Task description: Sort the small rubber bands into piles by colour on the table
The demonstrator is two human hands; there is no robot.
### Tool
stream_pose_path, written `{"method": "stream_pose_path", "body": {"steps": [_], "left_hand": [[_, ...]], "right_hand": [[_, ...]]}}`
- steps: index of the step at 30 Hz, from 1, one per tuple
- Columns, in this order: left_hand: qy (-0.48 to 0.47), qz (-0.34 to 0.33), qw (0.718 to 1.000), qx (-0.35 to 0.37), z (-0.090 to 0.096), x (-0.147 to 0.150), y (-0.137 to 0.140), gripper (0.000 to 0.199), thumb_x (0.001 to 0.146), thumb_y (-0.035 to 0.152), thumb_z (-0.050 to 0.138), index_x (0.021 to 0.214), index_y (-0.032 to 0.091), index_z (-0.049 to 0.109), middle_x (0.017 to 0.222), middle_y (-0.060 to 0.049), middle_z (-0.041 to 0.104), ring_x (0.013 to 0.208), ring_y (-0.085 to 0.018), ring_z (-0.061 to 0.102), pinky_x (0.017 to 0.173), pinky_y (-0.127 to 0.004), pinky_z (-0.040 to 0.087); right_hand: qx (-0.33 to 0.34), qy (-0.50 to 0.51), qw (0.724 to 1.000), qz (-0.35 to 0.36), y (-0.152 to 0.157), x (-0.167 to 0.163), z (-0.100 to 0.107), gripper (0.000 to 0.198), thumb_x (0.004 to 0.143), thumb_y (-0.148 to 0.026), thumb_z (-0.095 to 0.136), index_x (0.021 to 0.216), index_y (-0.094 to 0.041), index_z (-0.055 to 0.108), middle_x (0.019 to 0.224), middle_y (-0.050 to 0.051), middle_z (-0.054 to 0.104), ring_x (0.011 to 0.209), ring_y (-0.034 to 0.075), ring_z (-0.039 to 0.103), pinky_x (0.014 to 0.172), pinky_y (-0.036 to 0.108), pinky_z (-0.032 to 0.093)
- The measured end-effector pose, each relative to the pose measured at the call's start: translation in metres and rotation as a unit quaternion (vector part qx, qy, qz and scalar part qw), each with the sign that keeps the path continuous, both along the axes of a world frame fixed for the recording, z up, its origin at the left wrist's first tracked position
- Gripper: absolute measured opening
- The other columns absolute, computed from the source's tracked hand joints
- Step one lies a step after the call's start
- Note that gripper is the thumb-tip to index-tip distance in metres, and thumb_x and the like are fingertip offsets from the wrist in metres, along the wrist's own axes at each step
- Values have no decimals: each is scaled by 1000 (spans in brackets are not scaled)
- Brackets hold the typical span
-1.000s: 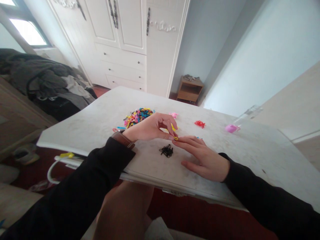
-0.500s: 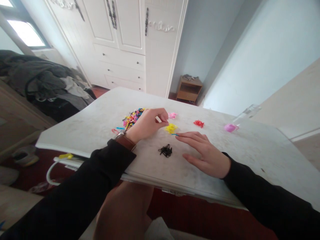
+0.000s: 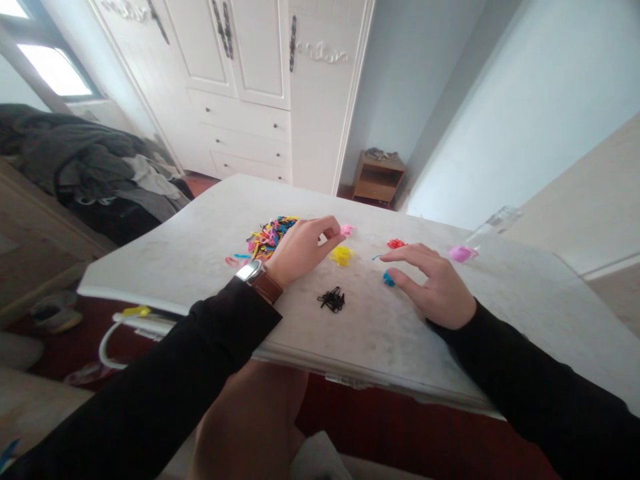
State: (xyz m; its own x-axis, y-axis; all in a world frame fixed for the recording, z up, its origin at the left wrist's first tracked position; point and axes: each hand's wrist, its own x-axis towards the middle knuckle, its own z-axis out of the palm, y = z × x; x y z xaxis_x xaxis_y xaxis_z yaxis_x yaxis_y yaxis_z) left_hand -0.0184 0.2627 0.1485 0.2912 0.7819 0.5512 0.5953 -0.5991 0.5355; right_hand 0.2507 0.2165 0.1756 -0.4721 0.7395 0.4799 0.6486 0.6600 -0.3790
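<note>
My left hand [image 3: 309, 248], with a brown-strapped watch [image 3: 257, 275] on its wrist, reaches over the table with thumb and fingertips pinched together beside the pink rubber bands [image 3: 347, 230]. Whatever those fingertips hold is too small to make out. Behind that hand lies a mixed-colour heap of rubber bands [image 3: 267, 239], partly hidden. My right hand [image 3: 434, 283] has thumb and index finger apart. A single blue rubber band [image 3: 376, 257] touches its index fingertip, and its thumb is at a small blue pile [image 3: 389, 278]. Yellow bands [image 3: 342, 255] and black bands [image 3: 332, 300] lie between the hands.
Red rubber bands [image 3: 397, 244] lie just beyond my right hand. A clear bag with a pink-purple lump [image 3: 463, 253] rests farther right on the white table [image 3: 190, 247]. A white wardrobe [image 3: 320, 113] and small wooden cabinet [image 3: 379, 179] stand behind.
My right hand has moved right and away from me with the blue band at its fingertip, uncovering the blue pile. My left hand has shifted slightly right, towards the pink bands.
</note>
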Motion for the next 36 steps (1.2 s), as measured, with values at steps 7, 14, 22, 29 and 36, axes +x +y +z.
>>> {"method": "stream_pose_path", "body": {"steps": [7, 14, 22, 29, 36], "left_hand": [[-11, 13, 1000, -2, 3, -2, -5, 16, 101, 24, 51, 94, 19, 64, 90, -4, 77, 79, -16, 69, 71, -26, 45], [-9, 8, 1000, -2, 3, -5, -5, 14, 100, 22, 51, 92, 19, 63, 88, -4, 76, 78, -15, 68, 71, -26, 44], [-12, 4, 1000, -8, 5, -6, -7, 13, 98, 19, 51, 88, 19, 60, 84, -2, 74, 74, -15, 65, 69, -26, 42], [-10, -1, 1000, -5, 5, -6, -7, 13, 96, 19, 49, 88, 19, 60, 80, -2, 71, 69, -14, 61, 67, -26, 41], [-10, 3, 1000, -2, 6, -5, -8, 14, 95, 18, 49, 84, 19, 58, 72, 0, 65, 63, -12, 55, 64, -26, 38]], "right_hand": [[-16, 5, 998, -67, 20, 16, 7, 28, 92, -36, 60, 75, -22, 76, 84, 7, 80, 83, 27, 73, 82, 42, 55], [-56, -38, 994, -81, 30, 21, -1, 34, 92, -41, 57, 74, -21, 77, 84, 8, 80, 85, 27, 74, 81, 40, 54], [-100, -38, 991, -76, 32, 21, -2, 34, 92, -42, 57, 77, -20, 79, 86, 7, 81, 86, 25, 74, 81, 37, 53], [-112, -45, 991, -60, 33, 22, -3, 33, 89, -43, 58, 78, -21, 80, 88, 8, 81, 87, 26, 73, 84, 38, 53], [-123, -56, 989, -52, 35, 24, -3, 41, 94, -45, 52, 72, -22, 78, 84, 8, 80, 87, 26, 72, 85, 39, 51]]}}
